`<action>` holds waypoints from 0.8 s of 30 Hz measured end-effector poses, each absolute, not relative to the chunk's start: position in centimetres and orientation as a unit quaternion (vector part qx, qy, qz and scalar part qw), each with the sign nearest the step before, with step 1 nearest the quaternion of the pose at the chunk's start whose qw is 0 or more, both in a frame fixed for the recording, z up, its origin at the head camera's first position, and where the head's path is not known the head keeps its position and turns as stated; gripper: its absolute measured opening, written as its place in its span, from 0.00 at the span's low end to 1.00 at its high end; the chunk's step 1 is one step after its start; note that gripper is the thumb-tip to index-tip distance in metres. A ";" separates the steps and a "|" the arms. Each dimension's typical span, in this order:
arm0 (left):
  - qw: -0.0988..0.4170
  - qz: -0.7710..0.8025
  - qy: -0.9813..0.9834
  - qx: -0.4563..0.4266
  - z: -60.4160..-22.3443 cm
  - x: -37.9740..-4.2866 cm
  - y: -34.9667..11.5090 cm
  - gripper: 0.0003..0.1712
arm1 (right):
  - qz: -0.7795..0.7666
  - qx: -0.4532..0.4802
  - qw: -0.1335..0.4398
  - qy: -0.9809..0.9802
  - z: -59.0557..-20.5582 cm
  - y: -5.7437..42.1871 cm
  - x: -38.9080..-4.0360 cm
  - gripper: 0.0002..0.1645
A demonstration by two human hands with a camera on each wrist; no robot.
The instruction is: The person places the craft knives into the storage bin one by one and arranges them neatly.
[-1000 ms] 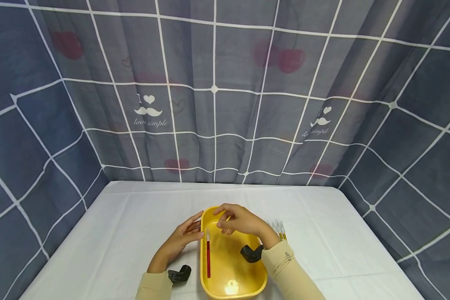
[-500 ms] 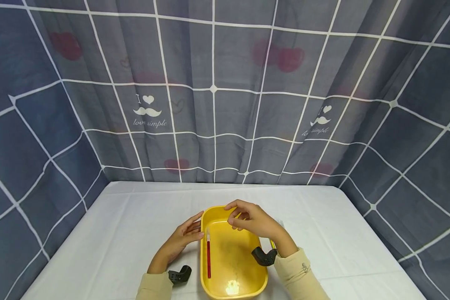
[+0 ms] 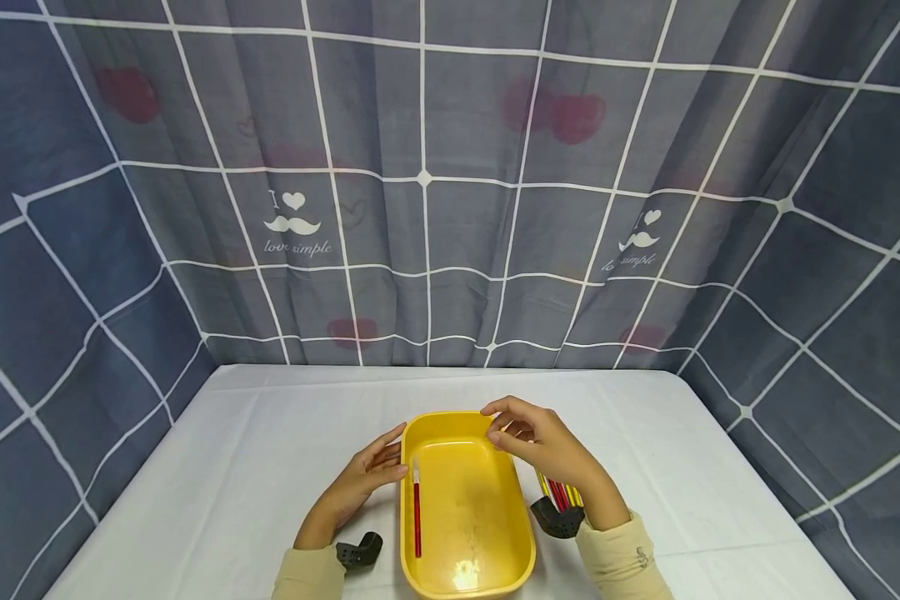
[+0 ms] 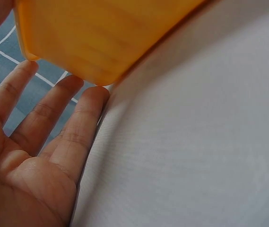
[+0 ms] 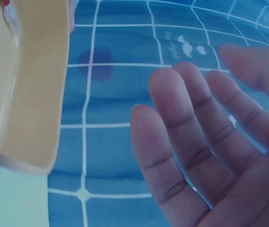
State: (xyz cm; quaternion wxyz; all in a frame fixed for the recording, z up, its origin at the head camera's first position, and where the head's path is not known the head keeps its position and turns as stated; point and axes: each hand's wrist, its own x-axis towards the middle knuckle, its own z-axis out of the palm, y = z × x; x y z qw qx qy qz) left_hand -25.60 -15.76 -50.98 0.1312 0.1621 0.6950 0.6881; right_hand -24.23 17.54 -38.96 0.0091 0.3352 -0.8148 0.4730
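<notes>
A yellow plastic tray (image 3: pixel 468 492) stands on the white cloth in front of me. Along its left inner side lies one paintbrush (image 3: pixel 417 518) with a red handle and a pale tip, the tip pointing away from me. My left hand (image 3: pixel 356 483) rests against the tray's left wall; in the left wrist view its fingertips (image 4: pixel 94 97) meet the tray's edge. Over the far right rim hovers my right hand (image 3: pixel 543 442), fingers loosely bent and holding nothing. The right wrist view shows its bare fingers (image 5: pixel 172 101) apart from the tray wall (image 5: pixel 42 90).
Several brushes (image 3: pixel 559 493) with red and yellow handles lie right of the tray, partly hidden by my right forearm. Black wrist devices (image 3: pixel 359 550) sit on both wrists. A grey-blue curtain (image 3: pixel 457 225) with white grid lines rises behind and beside the table (image 3: pixel 285 433).
My right hand has moved right, from above the tray's inside to its right rim. The brushes beside the tray are differently covered by the arm. The left hand stays put.
</notes>
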 end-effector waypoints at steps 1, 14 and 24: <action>0.132 0.689 0.694 0.162 -51.0 -25.6 -15.8 0.46 | 0.473 0.335 0.016 -0.815 -39.0 17.8 -24.1 0.14; 0.135 0.695 0.687 0.164 -51.0 -25.6 -15.7 0.45 | 0.497 0.337 0.082 -0.796 -38.7 20.3 -23.2 0.16; 0.132 0.693 0.689 0.164 -51.0 -25.6 -15.8 0.46 | 0.525 0.324 0.071 -0.784 -38.6 22.2 -23.7 0.17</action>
